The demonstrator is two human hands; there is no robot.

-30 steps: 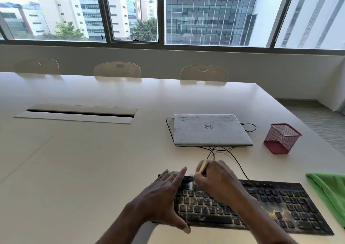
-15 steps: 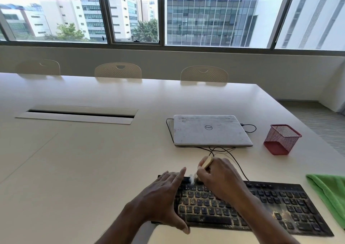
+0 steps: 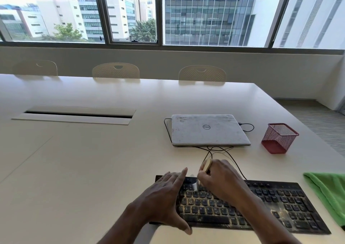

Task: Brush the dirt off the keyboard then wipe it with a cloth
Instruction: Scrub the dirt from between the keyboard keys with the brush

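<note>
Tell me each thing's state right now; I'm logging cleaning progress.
keyboard: flat on table, gritty dirt across keys.
brush: gripped, bristles down on the top key rows.
right hand: grips the brush.
left hand: fingers straight, pressing the keyboard's left end.
green cloth: lying on table, untouched.
laptop: lid closed, cable attached.
red mesh cup: upright, looks empty.

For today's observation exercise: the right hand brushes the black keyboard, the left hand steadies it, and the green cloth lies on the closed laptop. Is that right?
No. The head view shows the green cloth on the table, right of the keyboard, not on the closed laptop. The right hand, gripping the brush, and left hand are as stated.
</note>
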